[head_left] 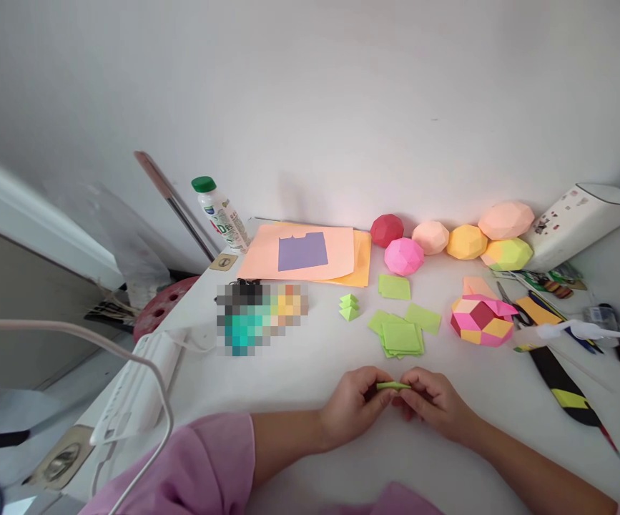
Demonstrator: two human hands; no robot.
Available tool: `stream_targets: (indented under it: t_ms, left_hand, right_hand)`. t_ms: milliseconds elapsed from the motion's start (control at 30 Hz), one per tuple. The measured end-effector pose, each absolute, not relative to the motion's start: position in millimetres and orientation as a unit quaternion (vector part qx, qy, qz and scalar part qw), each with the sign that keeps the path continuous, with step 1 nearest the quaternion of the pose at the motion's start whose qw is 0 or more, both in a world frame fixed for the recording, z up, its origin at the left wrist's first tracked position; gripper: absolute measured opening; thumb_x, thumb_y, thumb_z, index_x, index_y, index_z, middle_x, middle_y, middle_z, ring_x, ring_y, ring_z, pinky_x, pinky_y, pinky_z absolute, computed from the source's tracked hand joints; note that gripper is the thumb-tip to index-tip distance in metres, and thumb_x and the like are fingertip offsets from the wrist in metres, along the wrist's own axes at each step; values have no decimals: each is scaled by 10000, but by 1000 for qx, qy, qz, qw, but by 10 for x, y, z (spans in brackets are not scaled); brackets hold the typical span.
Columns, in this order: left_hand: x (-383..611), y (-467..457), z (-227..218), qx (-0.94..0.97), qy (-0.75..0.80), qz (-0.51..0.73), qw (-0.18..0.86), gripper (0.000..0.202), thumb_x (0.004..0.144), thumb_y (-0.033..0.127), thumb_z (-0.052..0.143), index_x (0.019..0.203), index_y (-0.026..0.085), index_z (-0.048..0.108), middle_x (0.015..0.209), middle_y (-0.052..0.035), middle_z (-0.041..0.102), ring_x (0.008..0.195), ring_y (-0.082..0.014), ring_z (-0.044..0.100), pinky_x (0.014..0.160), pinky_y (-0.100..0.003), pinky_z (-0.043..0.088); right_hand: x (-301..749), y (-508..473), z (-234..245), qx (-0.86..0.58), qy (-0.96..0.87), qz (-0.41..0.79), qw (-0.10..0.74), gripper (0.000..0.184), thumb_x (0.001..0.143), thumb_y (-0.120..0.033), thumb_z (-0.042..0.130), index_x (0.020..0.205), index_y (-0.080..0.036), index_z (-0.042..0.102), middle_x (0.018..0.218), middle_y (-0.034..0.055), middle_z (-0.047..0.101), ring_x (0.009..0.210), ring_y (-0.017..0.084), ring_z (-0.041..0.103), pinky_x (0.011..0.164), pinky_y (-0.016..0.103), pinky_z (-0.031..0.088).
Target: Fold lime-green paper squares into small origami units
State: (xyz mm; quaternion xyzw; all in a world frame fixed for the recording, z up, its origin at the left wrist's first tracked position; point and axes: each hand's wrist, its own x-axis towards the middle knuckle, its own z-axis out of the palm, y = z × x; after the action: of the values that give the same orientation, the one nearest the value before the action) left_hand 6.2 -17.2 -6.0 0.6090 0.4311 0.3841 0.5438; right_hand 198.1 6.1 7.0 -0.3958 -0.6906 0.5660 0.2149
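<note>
My left hand [351,404] and my right hand [434,405] meet at the near middle of the white table [299,357]. Both pinch a small folded green paper [394,386] between their fingertips, one hand at each end. Just beyond the hands lies a loose stack of green paper squares [400,335]. Two small folded green pieces [349,307] sit to the left of that stack.
Several paper balls in red, pink, peach and yellow [465,239] line the back wall. A pink, red and yellow paper polyhedron [482,320] sits at right, near scissors and pens [550,315]. Orange sheets [310,254] and a bottle [221,212] stand at back left.
</note>
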Motion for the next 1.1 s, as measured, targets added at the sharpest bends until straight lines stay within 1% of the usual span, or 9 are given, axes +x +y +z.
stream_targets:
  t_ms: [233,367,500,633,800,900,967,1033,1100]
  left_hand:
    - [72,-162,-72,552,444,372,599,361,792,490,554,709,139,542,515,43,470,441,-64,402,419,-183,311]
    - [65,-157,-98,521,440,379,626,407,761,548,562,715,145,519,521,53,470,409,-57,401,397,-182,317]
    - [38,-147,-98,532,435,385,616,395,796,531,527,752,139,547,511,51,489,412,-66,429,426,-194,346]
    - [21,-125,-74,517,430,368,642,380,821,508,504,721,144,552,567,27,536,445,-78,473,459,-209,382]
    - [48,-127,-45,512,424,377,645,349,797,492,549,830,145,577,606,27,551,444,-73,483,452,-207,372]
    - [75,-133,-51,522,423,382,635,344,760,487,596,789,145,561,572,39,532,431,-67,474,435,-196,349]
    - [87,-136,-62,527,424,384,629,342,757,483,602,786,144,571,565,41,526,435,-68,480,437,-195,354]
    - [92,-140,-64,515,430,393,629,351,750,492,604,805,146,577,589,33,541,439,-72,492,432,-197,364]
    - [91,-147,-50,489,455,406,624,361,756,506,591,814,151,561,616,21,563,439,-84,511,429,-209,388]
  right_hand:
    - [1974,60,41,-397,-685,566,229,263,875,-403,488,796,-156,537,629,17,607,533,110,573,484,217,441]
    - [1966,43,15,-405,-676,554,268,244,857,-375,528,770,-148,545,641,21,611,501,91,558,459,202,437]
    - [1952,16,23,-409,-659,562,288,247,852,-381,532,783,-144,550,681,38,650,476,83,557,452,199,441]
    - [1952,8,24,-414,-643,566,307,249,857,-386,517,800,-145,541,703,45,663,477,89,569,436,198,440]
    - [1945,4,4,-396,-693,476,369,202,853,-334,532,806,-146,587,655,22,618,507,100,574,491,221,481]
    - [1949,13,-12,-368,-718,439,395,155,850,-289,544,825,-149,603,769,51,626,540,102,583,495,222,492]
    - [1954,15,-24,-342,-743,417,397,120,847,-254,552,814,-154,609,749,47,626,533,101,579,477,215,493]
    - [1956,9,-33,-328,-767,367,412,91,844,-217,552,822,-157,617,763,54,638,525,99,576,452,207,492]
    - [1950,-4,-32,-338,-783,279,442,73,837,-168,551,820,-163,622,756,58,649,565,115,593,431,199,487]
